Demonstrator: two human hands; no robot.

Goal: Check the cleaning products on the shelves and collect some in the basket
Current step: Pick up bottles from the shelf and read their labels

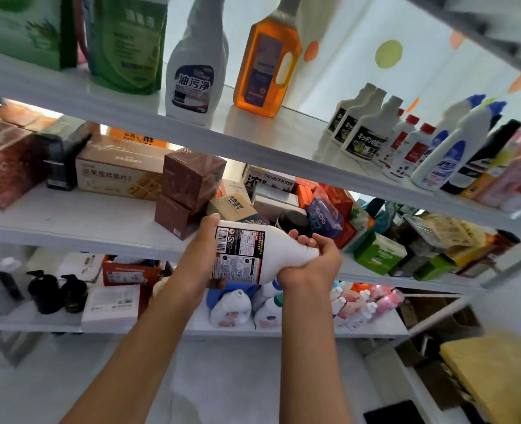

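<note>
Both hands gripped one white bottle [265, 252], held on its side in front of the middle shelf [78, 237]. The left hand [202, 255] wrapped around the bottle's base end, thumb up along the top edge and fingers curled beneath, below the printed back label, which faced the person. The right hand [309, 261] closed around the narrower neck end, fingers folded over the top and the wrist bent inward. Both bare forearms reached up from the bottom of the view, slanting toward each other.

Behind the bottle, the middle shelf carried brown boxes [188, 191] stacked two high, a beige biscuit box [118, 175] and a jumble of coloured cartons. On the shelf above stood a white spray bottle [196, 84], an amber jug [266, 65] and, to the right, a row of matching white bottles [366, 130] with dark labels, then blue-capped bottles [454, 151]. Below the hands, the lower shelf held white detergent jugs [231, 310] and black pump bottles [57, 292]. A yellow object [497, 374] sat low on the right, too blurred to identify.
</note>
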